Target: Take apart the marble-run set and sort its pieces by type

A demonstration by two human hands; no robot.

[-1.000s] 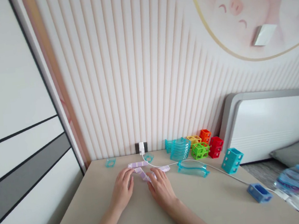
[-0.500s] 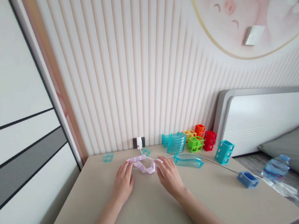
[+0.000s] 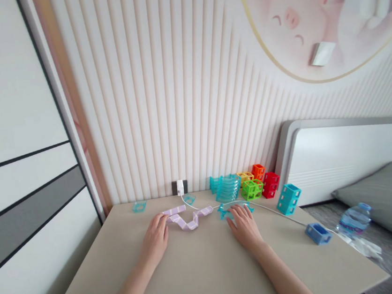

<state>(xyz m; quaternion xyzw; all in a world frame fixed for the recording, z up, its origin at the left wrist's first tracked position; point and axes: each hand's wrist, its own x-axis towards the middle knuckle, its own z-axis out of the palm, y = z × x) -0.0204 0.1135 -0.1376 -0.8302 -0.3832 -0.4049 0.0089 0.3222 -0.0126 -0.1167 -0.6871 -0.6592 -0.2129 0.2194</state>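
A lilac-and-white jointed snake puzzle (image 3: 190, 224) lies in a zigzag on the table. My left hand (image 3: 156, 236) is at its left end, fingers together and curled onto the segments there. Farther right, my right hand (image 3: 244, 225) is over a translucent teal curved piece (image 3: 223, 211), its fingers bent across the top and its thumb on the near side. The fingers cover the piece's middle; both of its ends show. Behind it stands a row of similar teal curved pieces (image 3: 228, 188).
Green (image 3: 252, 189), red (image 3: 270, 185) and teal (image 3: 289, 199) open blocks stand at the back right. A blue block (image 3: 318, 233) lies nearer the right edge. A white cable (image 3: 276, 211) runs from a wall charger (image 3: 180, 187) across the table. Beyond is a water bottle (image 3: 353, 219).
My right hand has left the right end of the snake puzzle and moved right onto the teal curved piece, which has shifted slightly left. My left hand stays by the puzzle's left end.
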